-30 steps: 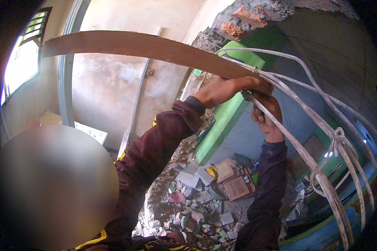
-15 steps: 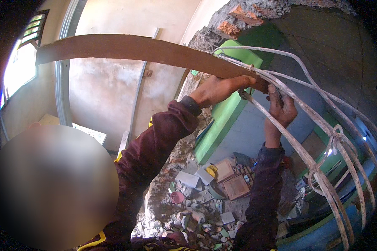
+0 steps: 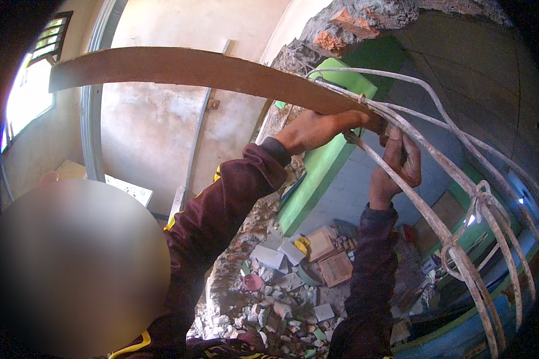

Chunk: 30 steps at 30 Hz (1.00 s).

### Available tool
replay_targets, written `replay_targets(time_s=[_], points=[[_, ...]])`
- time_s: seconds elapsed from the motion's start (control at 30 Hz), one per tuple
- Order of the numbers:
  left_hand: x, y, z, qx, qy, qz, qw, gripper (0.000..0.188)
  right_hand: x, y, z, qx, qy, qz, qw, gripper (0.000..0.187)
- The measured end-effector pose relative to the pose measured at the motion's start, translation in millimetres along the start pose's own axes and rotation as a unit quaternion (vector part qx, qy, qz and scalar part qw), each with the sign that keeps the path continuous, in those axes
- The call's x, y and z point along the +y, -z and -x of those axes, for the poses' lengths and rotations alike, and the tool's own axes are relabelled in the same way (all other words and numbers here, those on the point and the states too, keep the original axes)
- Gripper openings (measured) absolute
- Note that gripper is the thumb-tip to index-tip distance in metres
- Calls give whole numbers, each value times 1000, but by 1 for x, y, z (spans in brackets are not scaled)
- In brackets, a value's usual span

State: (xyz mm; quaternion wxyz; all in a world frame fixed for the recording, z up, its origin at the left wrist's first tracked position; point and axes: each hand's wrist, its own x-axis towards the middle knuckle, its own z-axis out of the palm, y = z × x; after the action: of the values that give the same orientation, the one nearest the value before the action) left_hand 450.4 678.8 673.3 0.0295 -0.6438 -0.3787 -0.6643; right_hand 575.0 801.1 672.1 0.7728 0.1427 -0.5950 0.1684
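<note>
The board (image 3: 161,64) runs rightward to the rods (image 3: 425,212). Near its right end, the left hand (image 3: 314,130) clasps the lower edge; the right hand (image 3: 396,164) curls at the tip, its hold unclear. A slackened clasp could let the long overhang tip down.

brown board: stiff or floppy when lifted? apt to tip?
Probably stiff: the brown board spans well left of the left hand without obvious droop, though fisheye bending muddies that. Likely tip-prone: the left hand is near one end, so the longer side may swing down.
</note>
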Motion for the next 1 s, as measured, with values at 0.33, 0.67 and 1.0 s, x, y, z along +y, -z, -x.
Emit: replay_targets(time_s=[0.33, 0.67, 1.0], points=[[-6, 1, -4, 5, -35, -22, 999, 38, -2, 4, -15, -73, -90, -22, 993, 24], [-3, -1, -3, -1, -40, -67, 997, 39, -7, 6, -13, -72, -204, -45, 975, 29], [-3, 0, -1, 16, -92, -57, 994, 36, 6, 31, 37, -93, -307, -60, 945, 22]])
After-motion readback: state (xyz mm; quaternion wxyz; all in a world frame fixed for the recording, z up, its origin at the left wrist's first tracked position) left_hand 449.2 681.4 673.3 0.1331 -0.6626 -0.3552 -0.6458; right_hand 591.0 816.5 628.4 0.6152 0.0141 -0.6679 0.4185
